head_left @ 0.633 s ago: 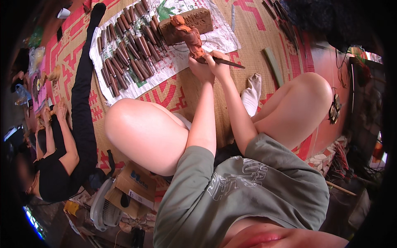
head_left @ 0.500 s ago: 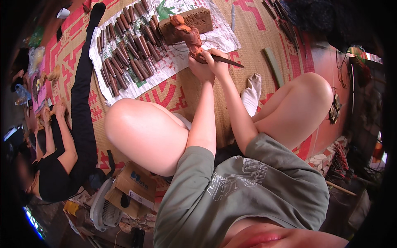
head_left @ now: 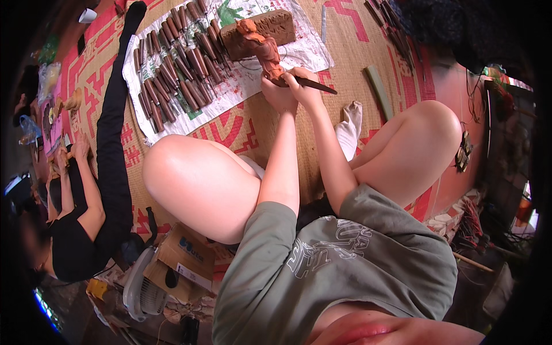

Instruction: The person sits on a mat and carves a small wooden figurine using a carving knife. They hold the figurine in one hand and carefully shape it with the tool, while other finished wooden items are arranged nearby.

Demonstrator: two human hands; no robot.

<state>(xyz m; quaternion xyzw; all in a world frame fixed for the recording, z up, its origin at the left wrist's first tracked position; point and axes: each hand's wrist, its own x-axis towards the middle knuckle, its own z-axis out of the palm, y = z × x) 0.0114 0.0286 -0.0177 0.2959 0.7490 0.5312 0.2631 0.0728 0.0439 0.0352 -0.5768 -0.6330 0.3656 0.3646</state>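
Note:
A reddish carved wooden figurine (head_left: 268, 50) stands out from the far side of my left hand (head_left: 279, 95), which is closed around its lower end. Close against it, my right hand (head_left: 303, 87) grips a slim carving tool (head_left: 319, 86). The tool's dark, tapering end points out to the right; its working end is hidden by my fingers and the figurine. Right behind the figurine lies a brown block (head_left: 284, 29) with a rough, carved surface. To the left, several wood-handled carving tools (head_left: 192, 63) are laid in rows on a white printed sheet (head_left: 241, 95).
A patterned woven mat (head_left: 224, 129) spreads under my bent legs. Beyond my right knee lie a greenish strip (head_left: 378, 92) and several long dark tools (head_left: 394, 29). At left, a co-worker's hands (head_left: 72, 154) work beside a long black cloth (head_left: 112, 126). A cardboard box (head_left: 181, 259) stands near my left hip.
My hands keep their grips, with the carving tool's dark end shifted slightly. The co-worker's arms at left have moved a little. The whole view has drifted slightly.

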